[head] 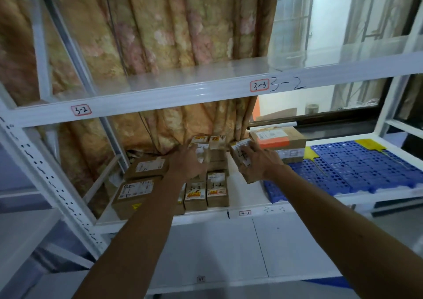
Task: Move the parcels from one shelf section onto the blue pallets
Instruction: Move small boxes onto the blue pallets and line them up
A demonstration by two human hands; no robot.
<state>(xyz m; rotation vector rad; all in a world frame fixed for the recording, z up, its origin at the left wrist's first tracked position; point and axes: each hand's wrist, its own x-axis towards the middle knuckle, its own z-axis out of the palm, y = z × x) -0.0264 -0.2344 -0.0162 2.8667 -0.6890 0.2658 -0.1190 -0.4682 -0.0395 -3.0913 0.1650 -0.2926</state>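
Several brown cardboard parcels with white labels lie on the middle shelf (242, 184). My right hand (258, 161) grips a small brown parcel (240, 152) marked with a handwritten 4, lifted and tilted just left of the blue pallets (357, 168). My left hand (187, 163) reaches over the parcels further back, fingers spread and resting on a labelled parcel (201, 148); whether it grips it is unclear. Two upright parcels (217, 190) marked 3-2 stand at the front. A larger box (134, 194) marked 4-4 lies at the left.
A bigger box with an orange band (278, 138) sits on another box at the pallets' back left corner. The white upper shelf (183, 85) hangs above my hands. A floral curtain (160, 28) hangs behind the rack. A perforated upright post (45, 172) stands at the left.
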